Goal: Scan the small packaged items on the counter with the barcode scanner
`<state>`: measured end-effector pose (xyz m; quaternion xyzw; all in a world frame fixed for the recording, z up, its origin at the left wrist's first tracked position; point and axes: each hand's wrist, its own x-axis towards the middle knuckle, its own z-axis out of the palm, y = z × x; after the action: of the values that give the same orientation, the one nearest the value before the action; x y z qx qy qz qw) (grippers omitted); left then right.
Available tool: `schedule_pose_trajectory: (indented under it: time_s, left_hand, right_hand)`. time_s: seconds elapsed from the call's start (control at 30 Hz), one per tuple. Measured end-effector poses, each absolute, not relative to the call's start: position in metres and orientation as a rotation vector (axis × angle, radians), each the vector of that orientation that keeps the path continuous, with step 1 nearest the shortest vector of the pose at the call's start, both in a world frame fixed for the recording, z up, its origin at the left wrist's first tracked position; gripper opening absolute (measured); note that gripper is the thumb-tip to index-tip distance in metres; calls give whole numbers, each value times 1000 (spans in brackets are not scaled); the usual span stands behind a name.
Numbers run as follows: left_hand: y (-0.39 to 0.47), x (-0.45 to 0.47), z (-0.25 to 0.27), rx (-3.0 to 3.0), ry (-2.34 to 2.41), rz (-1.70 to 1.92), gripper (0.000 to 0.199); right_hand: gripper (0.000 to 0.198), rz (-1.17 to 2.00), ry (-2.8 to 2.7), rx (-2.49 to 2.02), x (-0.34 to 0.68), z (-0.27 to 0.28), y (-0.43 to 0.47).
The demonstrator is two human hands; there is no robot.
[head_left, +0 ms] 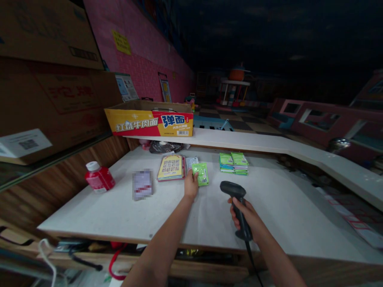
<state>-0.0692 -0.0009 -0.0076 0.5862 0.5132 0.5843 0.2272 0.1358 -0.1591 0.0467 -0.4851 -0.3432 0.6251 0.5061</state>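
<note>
1. The left hand (190,186) is pinching a green sachet (202,174) near the middle of the white countertop (119,219); the slick-looking wrapper could be slipping if that grip loosens.
2. The right hand (245,214), apart from the left, is gripping a black barcode scanner (232,189) toward the front edge; its cable (250,257) is hanging past that edge and could be snagging, jerking the scanner aside.
3. Stacked green sachets (233,164) are sitting toward the back edge; a knock could be scattering them.
4. A red bottle (99,178) is standing by the left edge.
5. A noodle carton (149,122) is resting at the back-left corner; beyond, a pink wall (143,59) is flanking a dim, checkered floor (254,118).
</note>
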Motion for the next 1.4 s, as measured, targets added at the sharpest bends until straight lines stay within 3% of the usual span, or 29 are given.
schedule_pose_trajectory:
  time_s: [0.43,0.6,0.73,1.07,1.4]
  left_hand:
    - [-11,-70,3,1718,1431,1558,31]
    - [2,-57,5,1413,1275,1619,37]
    - [31,-27,16,1119,1129,1435,40]
    - [106,65,45,1020,1382,1350,10]
    - [117,72,42,1517,1827,1264,14]
  right_hand:
    - [32,1783,-422,-586,196,8,-122]
    - [33,1833,-374,-556,197,4,-115]
    - [33,1862,-354,-547,199,1,-111]
    - [37,1842,-293,-539,195,-2,-108]
    - [34,1833,-300,-563,195,-1,-108]
